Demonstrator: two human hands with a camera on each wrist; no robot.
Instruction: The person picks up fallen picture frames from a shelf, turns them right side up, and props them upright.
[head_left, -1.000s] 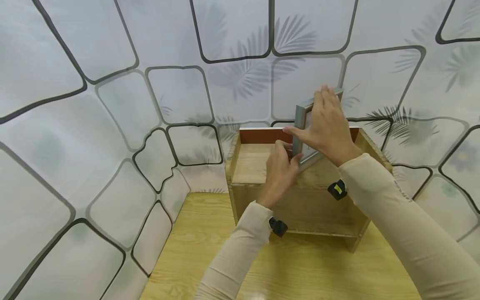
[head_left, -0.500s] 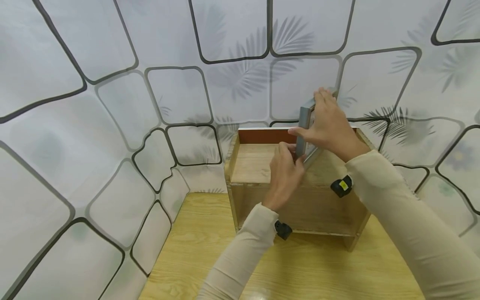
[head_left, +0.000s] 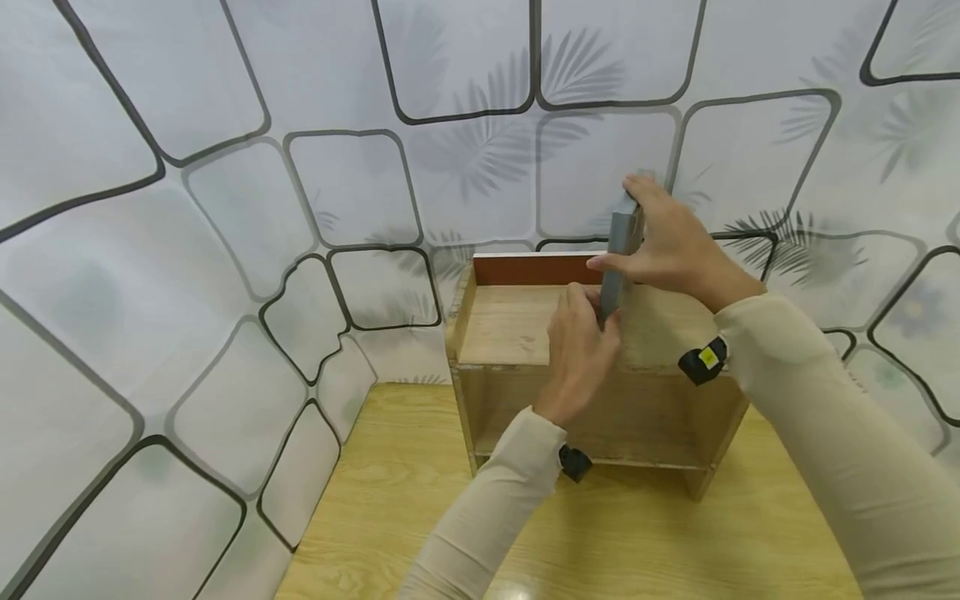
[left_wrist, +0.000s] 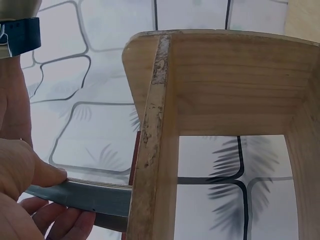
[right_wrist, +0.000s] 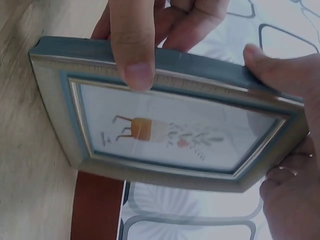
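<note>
A pale wooden table fills the lower middle of the head view. Behind and to both sides of it hangs a white backdrop printed with dark rounded outlines and grey palm leaves; it takes up the whole upper half and the left of the frame.

At the centre stands a small wooden shelf, open at the front, with a reddish-brown back rail along its top at the rear. In the left wrist view, the shelf's side board, with a chipped edge, runs down the middle of the frame, and the backdrop shows through the opening at the lower right.

Just right of centre in the head view, a grey-blue frame stands edge-on to the camera, its lower end on the shelf top. The left hand pinches its lower edge between thumb and fingers. The right hand grips its upper part from the right, thumb on the near face and fingers over the top. The right wrist view shows the glazed front with a small drawing of an orange pot and sprigs, a thumb pressed on the upper border.

Both sleeves are cream, and they hide part of the shelf front.
</note>
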